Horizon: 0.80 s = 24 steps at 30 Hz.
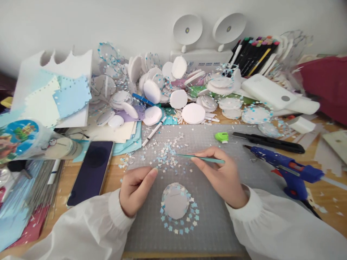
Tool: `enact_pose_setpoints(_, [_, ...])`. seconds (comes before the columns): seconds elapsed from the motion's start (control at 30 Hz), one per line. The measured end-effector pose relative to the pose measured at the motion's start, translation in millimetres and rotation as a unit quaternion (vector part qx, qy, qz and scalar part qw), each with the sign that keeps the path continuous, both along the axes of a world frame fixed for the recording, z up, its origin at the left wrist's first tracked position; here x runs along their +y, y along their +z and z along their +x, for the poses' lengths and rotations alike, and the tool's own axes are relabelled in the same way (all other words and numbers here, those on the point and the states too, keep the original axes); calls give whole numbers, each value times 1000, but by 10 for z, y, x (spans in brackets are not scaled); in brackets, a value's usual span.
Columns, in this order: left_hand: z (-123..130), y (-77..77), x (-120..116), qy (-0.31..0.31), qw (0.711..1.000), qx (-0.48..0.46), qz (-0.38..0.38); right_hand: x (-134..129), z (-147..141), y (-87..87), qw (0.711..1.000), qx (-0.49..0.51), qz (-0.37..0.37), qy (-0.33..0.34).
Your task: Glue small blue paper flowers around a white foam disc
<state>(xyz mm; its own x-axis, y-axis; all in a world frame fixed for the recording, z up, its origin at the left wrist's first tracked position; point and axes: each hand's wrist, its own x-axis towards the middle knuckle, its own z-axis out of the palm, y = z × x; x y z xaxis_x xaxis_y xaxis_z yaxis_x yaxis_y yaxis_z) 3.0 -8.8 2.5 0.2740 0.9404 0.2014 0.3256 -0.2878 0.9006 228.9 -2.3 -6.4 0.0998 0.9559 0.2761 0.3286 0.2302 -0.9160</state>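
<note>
My right hand (pixel 218 175) pinches teal tweezers (pixel 208 157), whose tips point left over a loose pile of small blue and white paper flowers (pixel 165 153). Left of that pile, my left hand (pixel 137 189) rests on the grey cutting mat (pixel 211 231) with its fingers curled under and the thumb on top; whether anything is inside is hidden. Between and below the hands lies a round white disc (pixel 176 203), with small blue and white flowers around its edge and in an arc along its lower right side.
A blue glue gun (pixel 287 168), a black cutter (pixel 271 142) and a green clip (pixel 222 137) lie at the right. A phone (pixel 91 171) and a jar (pixel 63 147) are at the left. White foam discs (pixel 193 113) are heaped behind the mat, beside a twin-headed lamp (pixel 200 59).
</note>
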Motion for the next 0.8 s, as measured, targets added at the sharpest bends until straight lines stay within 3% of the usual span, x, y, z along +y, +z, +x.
enact_pose_setpoints(0.27, [40, 12, 9, 29, 999, -23, -5, -32, 23, -6, 983, 146, -93, 55])
enact_pose_setpoints(0.4, [58, -12, 15, 18, 998, -60, -18, -59, 17, -14, 981, 149, -98, 74])
enact_pose_setpoints(0.8, [72, -13, 42, -19, 998, -54, -20, -69, -26, 70, 983, 111, -87, 114])
